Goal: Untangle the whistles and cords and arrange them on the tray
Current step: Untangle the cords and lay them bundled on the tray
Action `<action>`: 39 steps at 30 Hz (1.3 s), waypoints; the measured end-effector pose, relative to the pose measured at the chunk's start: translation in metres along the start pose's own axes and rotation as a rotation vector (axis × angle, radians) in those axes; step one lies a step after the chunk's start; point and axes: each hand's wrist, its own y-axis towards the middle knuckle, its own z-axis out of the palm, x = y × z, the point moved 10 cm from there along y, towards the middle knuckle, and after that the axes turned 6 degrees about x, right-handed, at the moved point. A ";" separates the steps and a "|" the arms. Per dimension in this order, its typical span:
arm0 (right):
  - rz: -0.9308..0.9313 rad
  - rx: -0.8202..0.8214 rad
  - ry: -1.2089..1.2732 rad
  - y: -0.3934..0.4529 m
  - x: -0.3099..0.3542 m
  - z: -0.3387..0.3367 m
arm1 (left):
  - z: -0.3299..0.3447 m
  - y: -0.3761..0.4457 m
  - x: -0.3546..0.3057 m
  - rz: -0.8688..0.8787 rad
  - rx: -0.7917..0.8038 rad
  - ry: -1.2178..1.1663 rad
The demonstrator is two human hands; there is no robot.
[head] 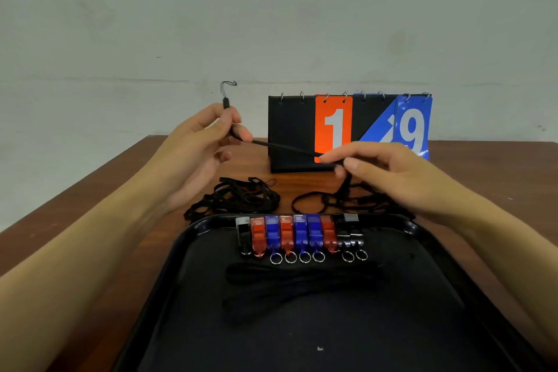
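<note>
Above brown table (90,190), both hands' fingers (225,124) pinch taut black cord (283,148); whistles (302,235) line black tray (181,251).

Brown wooden table (90,190) seen below pale grey-green wall (271,24). Black flip scoreboard with metal rings (290,133) stood upright at table's far edge, near wall. Orange card "1" (333,127) shown left of blue card "9" (413,127); another blue card caught mid-flip, tilted.

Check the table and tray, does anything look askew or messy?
Yes. On the scoreboard, one blue card hangs diagonally, half flipped. Two piles of black cords lie tangled on the table behind the tray.
</note>
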 end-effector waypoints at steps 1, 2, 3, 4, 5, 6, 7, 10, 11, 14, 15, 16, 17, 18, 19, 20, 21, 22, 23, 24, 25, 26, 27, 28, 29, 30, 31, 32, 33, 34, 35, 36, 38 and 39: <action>0.038 -0.039 0.041 0.000 -0.011 -0.007 | -0.010 0.002 0.003 -0.014 -0.046 -0.041; 0.070 -0.071 0.093 -0.001 -0.020 -0.013 | -0.017 0.002 0.005 -0.024 -0.080 -0.109; 0.092 -0.093 0.151 -0.001 -0.028 -0.017 | -0.023 0.003 0.006 -0.029 -0.098 -0.171; 0.107 -0.105 0.215 -0.002 -0.034 -0.020 | -0.026 0.004 0.007 -0.031 -0.106 -0.209; 0.117 -0.113 0.268 -0.002 -0.037 -0.021 | -0.029 0.004 0.008 -0.033 -0.110 -0.216; 0.127 -0.125 0.303 -0.002 -0.040 -0.023 | -0.031 0.005 0.010 -0.039 -0.117 -0.200; 0.137 -0.140 0.316 -0.003 -0.041 -0.026 | -0.034 0.005 0.012 -0.050 -0.129 -0.163; 0.155 -0.185 0.300 -0.004 -0.043 -0.033 | -0.040 0.003 0.017 -0.094 -0.182 -0.015; 0.161 -0.193 0.280 -0.004 -0.044 -0.035 | -0.042 0.002 0.018 -0.103 -0.197 0.024; 0.181 -0.212 0.227 -0.004 -0.047 -0.038 | -0.041 0.003 0.016 -0.088 -0.191 0.100; 0.186 -0.224 0.221 -0.004 -0.048 -0.038 | -0.038 0.003 0.015 -0.074 -0.175 0.137; 0.189 -0.238 0.216 -0.004 -0.048 -0.039 | -0.035 0.002 0.012 -0.059 -0.157 0.194; 0.191 -0.247 0.214 -0.005 -0.047 -0.039 | -0.030 0.001 0.009 -0.044 -0.135 0.264; 0.191 -0.248 0.226 -0.005 -0.046 -0.038 | -0.024 -0.001 0.006 -0.032 -0.108 0.329; 0.189 -0.237 0.255 -0.005 -0.044 -0.034 | -0.017 -0.002 0.004 -0.023 -0.078 0.381; 0.183 -0.214 0.288 -0.005 -0.040 -0.029 | -0.009 -0.004 0.003 -0.014 -0.048 0.417; 0.164 -0.183 0.308 -0.005 -0.033 -0.023 | 0.000 -0.006 0.001 -0.004 -0.021 0.441; 0.132 -0.151 0.313 -0.005 -0.023 -0.017 | 0.008 -0.007 -0.001 0.005 0.003 0.458; 0.094 -0.122 0.303 -0.005 -0.012 -0.012 | 0.016 -0.009 -0.002 0.010 0.024 0.470; 0.056 -0.097 0.281 -0.006 -0.001 -0.007 | 0.025 -0.011 -0.004 0.015 0.049 0.485; 0.023 -0.077 0.249 -0.008 0.009 -0.002 | 0.034 -0.014 -0.006 0.025 0.082 0.503; -0.007 -0.059 0.218 -0.010 0.019 0.003 | 0.045 -0.016 -0.008 0.039 0.124 0.523; -0.029 -0.041 0.195 -0.011 0.026 0.008 | 0.055 -0.019 -0.010 0.054 0.170 0.537; -0.045 -0.021 0.181 -0.012 0.031 0.013 | 0.063 -0.022 -0.011 0.064 0.210 0.547; -0.053 0.000 0.174 -0.013 0.034 0.018 | 0.070 -0.024 -0.012 0.067 0.237 0.559; -0.056 0.018 0.168 -0.013 0.035 0.021 | 0.074 -0.026 -0.012 0.063 0.248 0.568; -0.055 0.033 0.159 -0.012 0.035 0.024 | 0.076 -0.028 -0.011 0.058 0.251 0.571; -0.053 0.046 0.149 -0.012 0.035 0.026 | 0.078 -0.028 -0.010 0.053 0.250 0.573; -0.052 0.058 0.142 -0.012 0.035 0.029 | 0.080 -0.029 -0.009 0.047 0.251 0.581; -0.056 0.070 0.139 -0.012 0.035 0.032 | 0.082 -0.029 -0.008 0.038 0.258 0.590; -0.065 0.080 0.136 -0.011 0.035 0.035 | 0.084 -0.030 -0.006 0.027 0.274 0.590; -0.078 0.084 0.130 -0.011 0.036 0.038 | 0.087 -0.031 -0.004 0.014 0.301 0.580; -0.107 0.063 0.110 -0.011 0.038 0.039 | 0.093 -0.033 0.001 -0.008 0.364 0.562; -0.121 0.041 0.095 -0.011 0.039 0.038 | 0.095 -0.034 0.003 -0.019 0.389 0.561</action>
